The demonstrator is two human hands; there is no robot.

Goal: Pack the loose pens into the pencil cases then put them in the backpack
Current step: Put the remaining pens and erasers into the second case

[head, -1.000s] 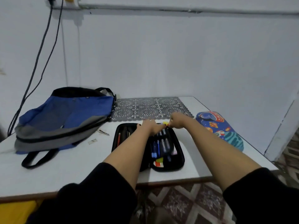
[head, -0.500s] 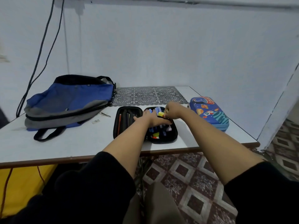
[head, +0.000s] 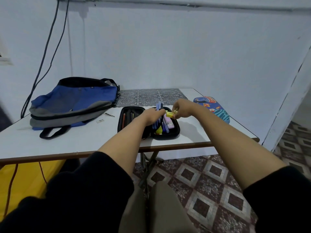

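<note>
A black pencil case point(head: 174, 132) lies open on the white table point(head: 67, 147), with several blue, purple and yellow pens in its right half and pencils in its left half. My left hand point(head: 152, 115) grips a bunch of blue pens point(head: 159, 105) over the case. My right hand point(head: 182, 109) pinches a yellow highlighter point(head: 170, 114) just above the case's right half. A colourful space-print pencil case point(head: 217, 108) lies shut at the right. The blue and grey backpack point(head: 72, 105) lies flat at the left.
A patterned grey mat point(head: 151, 96) lies at the back of the table against the wall. A small metal clip point(head: 109, 115) and a clear scrap point(head: 100, 121) lie between backpack and case. Cables point(head: 45, 52) hang down the wall at left. Tiled floor lies below.
The camera has pulled back and tilted down. My left hand has lifted a bunch of blue pens in the case; my right hand still holds the yellow highlighter, now lower over the right half.
</note>
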